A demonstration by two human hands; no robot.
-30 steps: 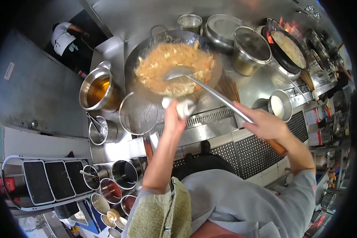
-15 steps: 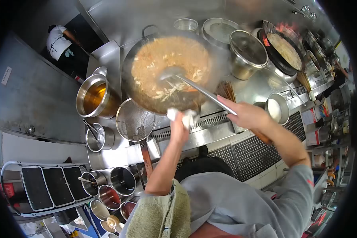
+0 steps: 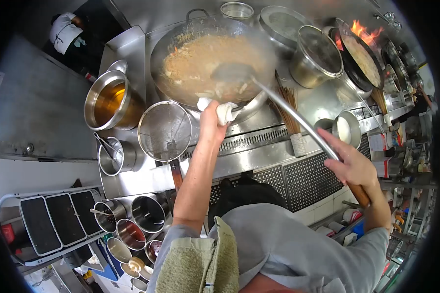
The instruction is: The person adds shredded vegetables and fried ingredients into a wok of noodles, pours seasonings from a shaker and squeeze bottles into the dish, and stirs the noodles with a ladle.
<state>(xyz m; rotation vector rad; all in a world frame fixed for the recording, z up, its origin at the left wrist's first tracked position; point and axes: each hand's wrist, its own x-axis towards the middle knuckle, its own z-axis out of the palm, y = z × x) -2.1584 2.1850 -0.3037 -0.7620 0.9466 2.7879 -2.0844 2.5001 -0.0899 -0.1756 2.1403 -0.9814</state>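
Observation:
A large wok [image 3: 164, 80] holds orange-brown food [image 3: 190, 61] with pale strips in it, hazed by steam. At its near edge my left hand [image 3: 213, 122] is closed round a folded white cloth [image 3: 225, 113], pressed against the rim; whether a handle lies under the cloth is hidden. My right hand [image 3: 351, 165] grips a long-handled wok ladle [image 3: 298, 115], its index finger stretched along the metal shaft. The wooden end of the handle sticks out below that hand. Blurred, the ladle's broad head lies over the food at the wok's right half.
Left of the wok are a pot of amber liquid [image 3: 90, 105] and a round mesh strainer [image 3: 164, 131]. A bamboo brush [image 3: 291, 110] and a lidded pot [image 3: 305, 68] stand right. Flames [image 3: 366, 33] rise by another wok. Sauce containers [image 3: 131, 233] sit lower left. A person [image 3: 66, 31] stands far left.
My right hand has drawn back to the right and down with the ladle, whose head moved right. The wok is tilted differently, its food shifted; my left hand still holds the cloth at the rim.

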